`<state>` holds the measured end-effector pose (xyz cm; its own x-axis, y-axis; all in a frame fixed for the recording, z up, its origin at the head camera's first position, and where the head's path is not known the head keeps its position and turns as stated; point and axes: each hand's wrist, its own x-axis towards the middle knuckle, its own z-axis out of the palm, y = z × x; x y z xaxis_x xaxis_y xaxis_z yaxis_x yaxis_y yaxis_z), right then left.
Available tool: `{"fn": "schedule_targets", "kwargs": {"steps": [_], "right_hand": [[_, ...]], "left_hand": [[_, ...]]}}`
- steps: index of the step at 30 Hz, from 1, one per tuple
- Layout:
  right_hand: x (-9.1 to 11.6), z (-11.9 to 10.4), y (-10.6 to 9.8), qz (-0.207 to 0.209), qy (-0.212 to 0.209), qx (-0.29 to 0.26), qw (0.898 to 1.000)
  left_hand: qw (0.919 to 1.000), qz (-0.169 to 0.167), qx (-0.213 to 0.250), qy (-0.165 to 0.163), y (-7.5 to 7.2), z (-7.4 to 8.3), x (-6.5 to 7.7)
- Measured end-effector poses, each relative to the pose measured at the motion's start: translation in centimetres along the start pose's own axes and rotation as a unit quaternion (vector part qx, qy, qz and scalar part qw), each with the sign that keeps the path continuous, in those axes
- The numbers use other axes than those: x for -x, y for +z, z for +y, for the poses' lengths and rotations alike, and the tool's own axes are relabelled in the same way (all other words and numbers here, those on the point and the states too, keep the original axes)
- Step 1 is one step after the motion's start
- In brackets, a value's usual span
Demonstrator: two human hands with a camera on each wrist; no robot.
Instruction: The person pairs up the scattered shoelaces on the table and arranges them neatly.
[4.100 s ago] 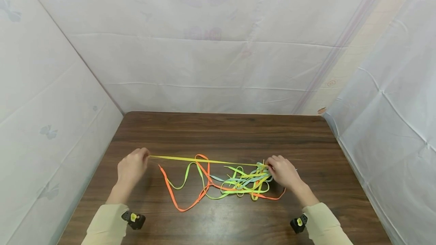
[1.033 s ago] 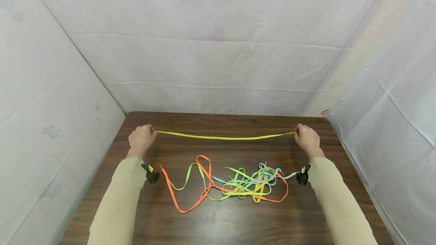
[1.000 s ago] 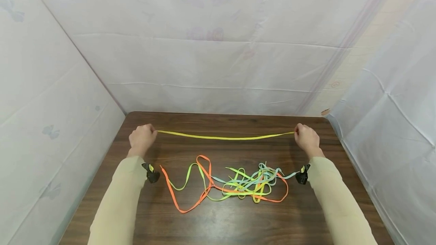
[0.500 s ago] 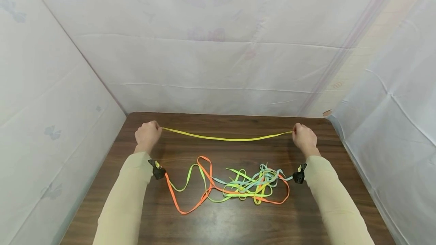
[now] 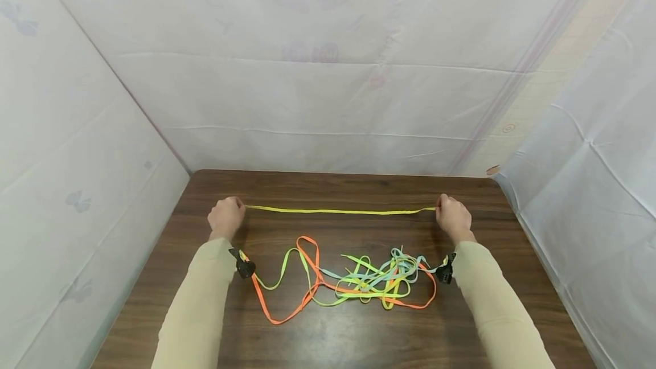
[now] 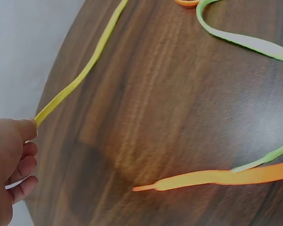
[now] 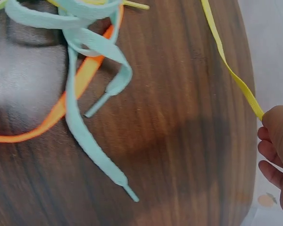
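A yellow shoelace (image 5: 338,211) stretches nearly straight from side to side near the back of the table. My left hand (image 5: 226,218) pinches its left end between thumb and forefinger, seen close in the left wrist view on the lace (image 6: 80,77). At the other end my right hand (image 5: 454,218) pinches the lace (image 7: 236,77) the same way. Closer to me lies a tangle of shoelaces: an orange lace (image 5: 266,307), a light green lace (image 5: 281,275) and a pale blue lace (image 7: 82,136) with its tipped ends free. More yellow shows inside the tangle.
The dark wood table (image 5: 328,335) has its back edge against a white fabric wall (image 5: 307,101). Fabric walls also stand at left and right. Black wrist cameras (image 5: 245,266) sit over the ends of the loose laces.
The yellow lace came out of the tangle and moved to the back of the table, held at both ends. In the last half second both hands came slightly nearer, and its sag flattened.
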<state>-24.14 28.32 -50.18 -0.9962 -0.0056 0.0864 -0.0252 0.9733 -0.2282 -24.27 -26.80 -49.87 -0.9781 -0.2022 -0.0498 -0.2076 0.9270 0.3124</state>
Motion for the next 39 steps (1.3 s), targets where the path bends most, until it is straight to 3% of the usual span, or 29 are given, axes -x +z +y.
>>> {"fn": "schedule_targets", "kwargs": {"steps": [14,25,39], "right_hand": [[1.1,0.1,2.0,-0.011,0.021,-0.021,0.999],[1.6,0.4,1.9,-0.031,0.022,-0.033,0.999],[1.9,0.5,2.0,-0.105,0.035,-0.005,0.994]], "left_hand": [[0.9987,0.001,0.031,-0.041,1.7,0.1,1.3],[0.9947,0.008,0.072,-0.073,2.6,-0.3,2.0],[0.9962,0.003,0.069,-0.054,2.6,-0.1,1.9]]}}
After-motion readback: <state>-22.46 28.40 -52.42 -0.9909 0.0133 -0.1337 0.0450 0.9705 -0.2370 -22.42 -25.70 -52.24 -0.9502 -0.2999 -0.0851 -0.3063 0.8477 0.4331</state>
